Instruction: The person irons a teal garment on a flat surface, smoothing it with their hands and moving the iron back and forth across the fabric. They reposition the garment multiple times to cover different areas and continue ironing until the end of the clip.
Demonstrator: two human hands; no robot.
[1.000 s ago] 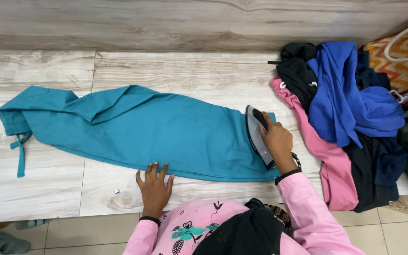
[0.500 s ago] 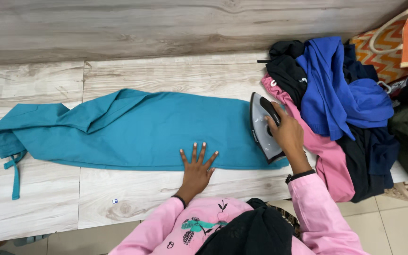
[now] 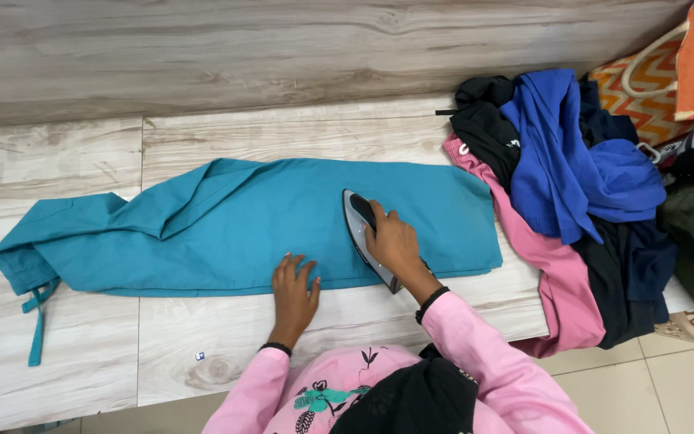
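Note:
A teal garment (image 3: pixel 226 225) lies spread flat along a pale wood-grain bench (image 3: pixel 82 378), with a drawstring hanging at its left end. My right hand (image 3: pixel 391 241) grips the dark handle of a grey clothes iron (image 3: pixel 359 225) that rests on the middle of the cloth. My left hand (image 3: pixel 293 289) lies flat, fingers apart, on the garment's near edge, just left of the iron. Both arms wear pink sleeves.
A heap of clothes (image 3: pixel 572 185) in blue, black, navy and pink covers the bench's right end. An orange zigzag-patterned bag (image 3: pixel 660 88) stands behind it. Behind the bench a wood-grain wall (image 3: pixel 283 48) rises, and a tiled floor (image 3: pixel 652 386) lies in front.
My right hand has slid the iron left, from the garment's right end to its middle. My left hand has shifted slightly left along the near edge.

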